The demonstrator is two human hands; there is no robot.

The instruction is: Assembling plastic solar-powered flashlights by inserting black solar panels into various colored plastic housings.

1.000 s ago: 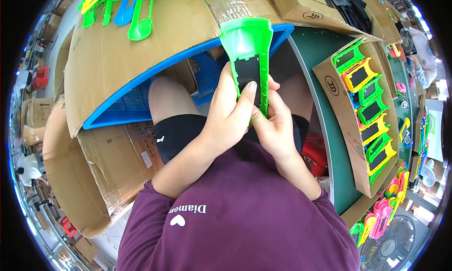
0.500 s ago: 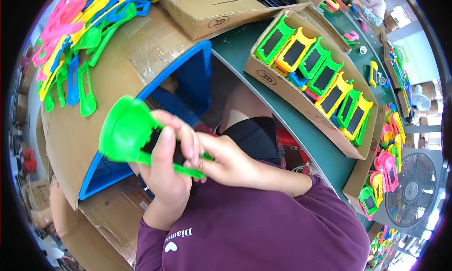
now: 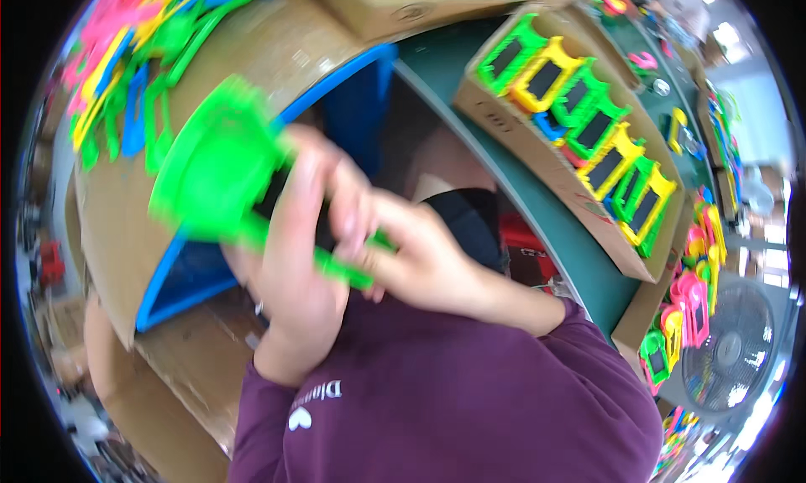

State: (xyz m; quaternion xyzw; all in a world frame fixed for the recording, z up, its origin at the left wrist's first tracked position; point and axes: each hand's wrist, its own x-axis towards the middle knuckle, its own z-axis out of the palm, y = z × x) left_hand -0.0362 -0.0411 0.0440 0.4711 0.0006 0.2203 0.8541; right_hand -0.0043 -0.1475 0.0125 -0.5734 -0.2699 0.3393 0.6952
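Note:
A bright green plastic piece [image 3: 214,168], wide and scoop-like at one end with a black panel in its narrower body, is tilted up in front of my chest, blurred by motion. My left hand [image 3: 298,231] wraps round its body, thumb lying over the dark panel. At the narrow end, my right hand [image 3: 411,252] pinches the piece with its fingers; the fingertips press close against my left hand's fingers. What the right fingertips touch exactly is partly hidden.
Pink, yellow, blue and green plastic pieces [image 3: 138,51] lie heaped on cardboard at far left. A blue crate [image 3: 357,88] stands beyond my hands. On the green table [image 3: 600,286], a cardboard box [image 3: 546,164] holds a row of framed pieces. A fan [image 3: 729,344] stands at right.
The green piece has swung up and a little left, its wide end now higher and blurred. Both hands have risen slightly with it, keeping their hold. The view has shifted a little.

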